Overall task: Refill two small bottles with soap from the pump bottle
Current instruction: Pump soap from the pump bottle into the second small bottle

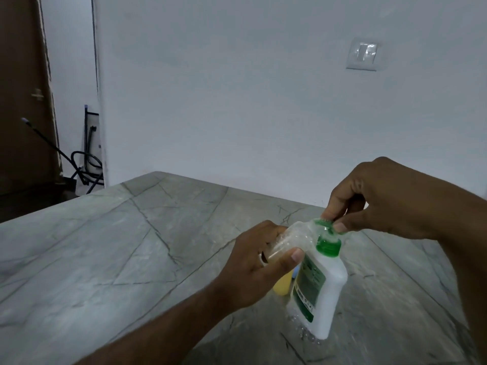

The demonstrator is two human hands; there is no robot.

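White plastic pump bottle (pixel 320 288) with a green collar stands on the bench (pixel 110 248), leaning toward the person, its base near the bench's front right area. Its green pump head (pixel 326 227) sits between the fingers (pixel 340 227) of the right hand (pixel 382 198), which pinch it from above.

1 small clear bottle (pixel 292 239) is held on a slant against the pump spout; the left hand (pixel 261 259) grips it, thumb and fingers curled round its body. A ring shows on that hand. Whether the small bottle's mouth actually meets the spout cannot be told; the area is blurred.

A yellow bottle (pixel 283 287) stands just behind the left hand, touching or nearly touching the pump bottle, mostly hidden. It may be the 2nd small bottle; this is not confirmed.

Risks, as judged:
- Pump bottle is tilted and braced only by the pinch on its head. A firm press could skid the base or tip it.
- Droplets or wet specks (pixel 303 331) appear on the bench by the base. A slick surface raises the slip risk.
- Misalignment of spout and small mouth would send soap over the left fingers and bench.
- Soap on the clear bottle would weaken the left grip.
- A tipping pump bottle could knock over the yellow bottle.
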